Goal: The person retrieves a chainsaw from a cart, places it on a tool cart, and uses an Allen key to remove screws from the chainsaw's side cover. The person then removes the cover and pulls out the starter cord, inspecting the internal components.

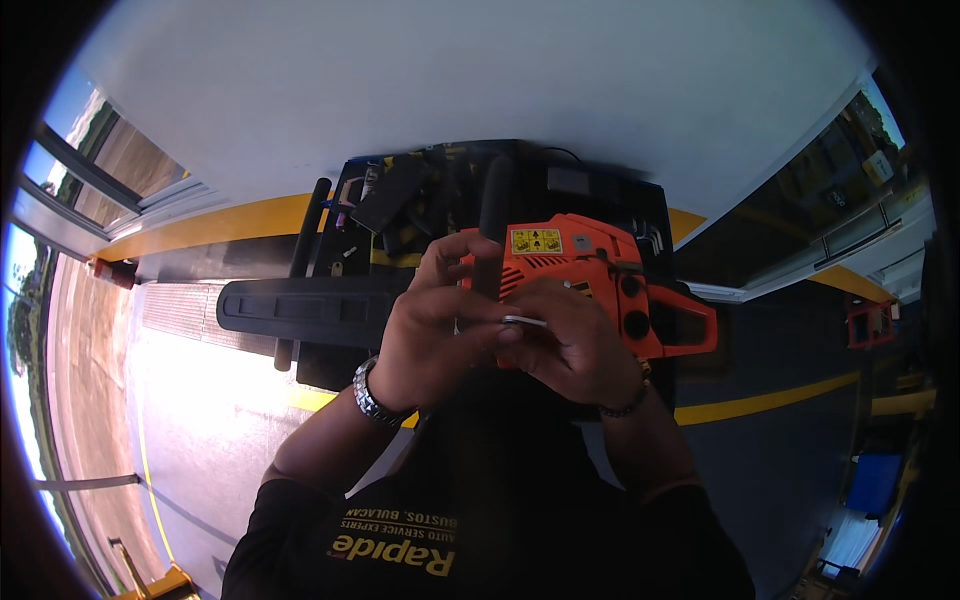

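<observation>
An orange chainsaw (pixel 590 250) lies across a black tool cart, its bar under a black cover (pixel 310 305) pointing left. My hands meet in front of its black front handle (pixel 492 205). Between their fingertips is a thin, silvery metal piece (pixel 527 321), too small to tell its kind. My left hand (pixel 430 325) is closed, its thumb and a finger pinching the piece's left end, with other fingers bent close to the handle. My right hand (pixel 570 335) is closed too, its fingers curled at the piece, partly covering the chainsaw body.
The black tool cart (pixel 655 215) stands against a pale wall (pixel 480 80) and holds dark tools and small parts at its back left. A cart handle (pixel 308 230) sticks up on the left. Yellow lines (pixel 770 400) mark the dark floor. A blue bin (pixel 873 483) stands far right.
</observation>
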{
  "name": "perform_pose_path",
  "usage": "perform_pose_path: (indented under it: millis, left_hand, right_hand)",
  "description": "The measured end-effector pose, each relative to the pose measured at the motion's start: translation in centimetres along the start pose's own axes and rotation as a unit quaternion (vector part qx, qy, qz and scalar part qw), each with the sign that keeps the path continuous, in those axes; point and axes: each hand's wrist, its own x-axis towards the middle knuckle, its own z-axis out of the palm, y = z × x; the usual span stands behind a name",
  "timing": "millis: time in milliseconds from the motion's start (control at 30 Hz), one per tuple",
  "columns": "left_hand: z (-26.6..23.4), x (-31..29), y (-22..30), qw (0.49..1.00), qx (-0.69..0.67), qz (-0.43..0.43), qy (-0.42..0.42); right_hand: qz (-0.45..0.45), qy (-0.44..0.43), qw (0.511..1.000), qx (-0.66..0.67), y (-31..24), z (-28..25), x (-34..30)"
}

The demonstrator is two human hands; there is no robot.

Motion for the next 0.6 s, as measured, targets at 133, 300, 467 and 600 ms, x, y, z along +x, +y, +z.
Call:
perform_pose_path:
  millis: [133,300,467,600]
  left_hand:
    - [-0.2,0.5,0.3,0.999,0.04,-0.027,0.025]
    - [0.2,0.7,2.2,0.987,0.066,-0.141,0.028]
    - [-0.1,1.2,1.7,0.998,0.057,-0.015,-0.03]
    - [-0.7,1.5,1.5,0.993,0.077,0.061,-0.064]
  right_hand:
    - [0.043,0.032,0.998,0.036,0.0,0.7,0.0]
    - [0.055,0.034,0.997,0.035,-0.1,0.7,0.2]
    - [-0.006,-0.007,1.0,0.016,0.9,0.2,0.3]
    - [0.008,-0.019,0.998,0.054,0.3,0.1,0.6]
